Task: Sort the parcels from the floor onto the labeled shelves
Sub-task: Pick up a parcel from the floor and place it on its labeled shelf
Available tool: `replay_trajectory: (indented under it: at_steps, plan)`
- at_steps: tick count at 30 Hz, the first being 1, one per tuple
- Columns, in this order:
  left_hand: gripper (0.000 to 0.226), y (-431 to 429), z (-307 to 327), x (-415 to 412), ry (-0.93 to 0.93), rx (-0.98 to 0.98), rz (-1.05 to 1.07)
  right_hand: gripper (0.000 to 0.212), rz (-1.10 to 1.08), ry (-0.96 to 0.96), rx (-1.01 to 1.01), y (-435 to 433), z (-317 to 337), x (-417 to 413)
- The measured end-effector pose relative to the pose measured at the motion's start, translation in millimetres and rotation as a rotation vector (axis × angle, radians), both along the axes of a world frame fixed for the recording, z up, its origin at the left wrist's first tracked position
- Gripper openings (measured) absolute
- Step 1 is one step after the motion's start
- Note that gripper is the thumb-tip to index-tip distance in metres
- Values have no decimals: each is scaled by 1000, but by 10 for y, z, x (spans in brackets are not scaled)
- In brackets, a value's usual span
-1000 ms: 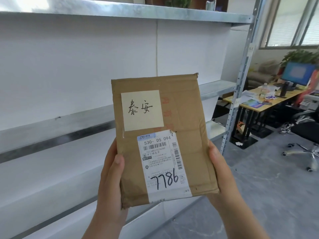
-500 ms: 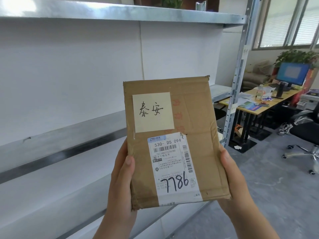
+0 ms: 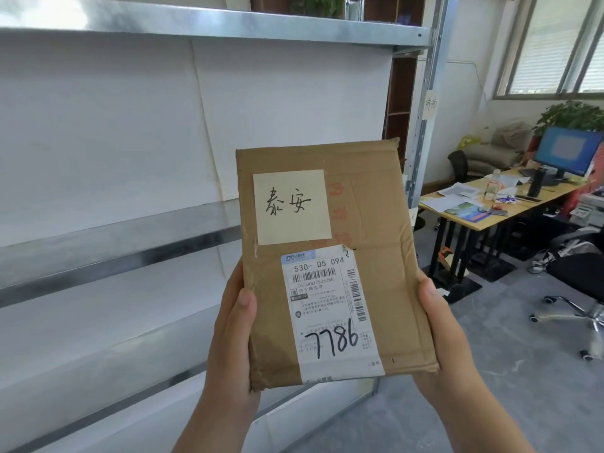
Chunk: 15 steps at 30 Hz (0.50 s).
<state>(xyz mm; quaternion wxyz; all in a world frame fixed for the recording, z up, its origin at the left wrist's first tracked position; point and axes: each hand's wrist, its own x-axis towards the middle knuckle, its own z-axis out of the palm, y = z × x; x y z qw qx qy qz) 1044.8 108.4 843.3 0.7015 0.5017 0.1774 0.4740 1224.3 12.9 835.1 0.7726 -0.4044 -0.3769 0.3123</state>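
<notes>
Parcel (image 3: 330,259), flat brown cardboard, stands upright in the air, clasped at its lower edges between the left hand (image 3: 233,338) and the right hand (image 3: 439,335), thumbs pressed on its front. Above the thumbs sit a shipping label (image 3: 330,312) marked 7786 and a yellow note (image 3: 292,206). Beyond the fingers run metal shelves (image 3: 114,243), with a desk (image 3: 496,207) farther right.

The parcel (image 3: 376,256) is showing plain brown cardboard with faint red print. Above the left fingers (image 3: 243,308), a pale yellow note (image 3: 292,207) is carrying black handwriting. Between the fingers, a white label (image 3: 330,312) is showing black barcodes and "7786". The shelves (image 3: 130,243) are gleaming silver-grey against white panels.
</notes>
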Motion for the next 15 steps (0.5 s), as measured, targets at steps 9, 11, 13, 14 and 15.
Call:
replay_trajectory:
  at_steps: [9, 11, 13, 14, 15]
  plan:
    - [90, 180, -89, 773, 32, -14, 25, 36, 14, 82, -26, 225, -126, 794]
    - [89, 287, -130, 918, 28, -6, 34, 35, 17, 90, -18, 341, -157, 936]
    - [86, 418, -162, 1058, 26, -6, 29, 35, 12, 88, -23, 472, -200, 1089]
    - [87, 486, -173, 1129, 30, -11, 29, 35, 19, 79, -28, 536, -198, 1154]
    - [90, 541, -180, 1199, 35, -18, 36, 35, 30, 70, -30, 596, -212, 1226]
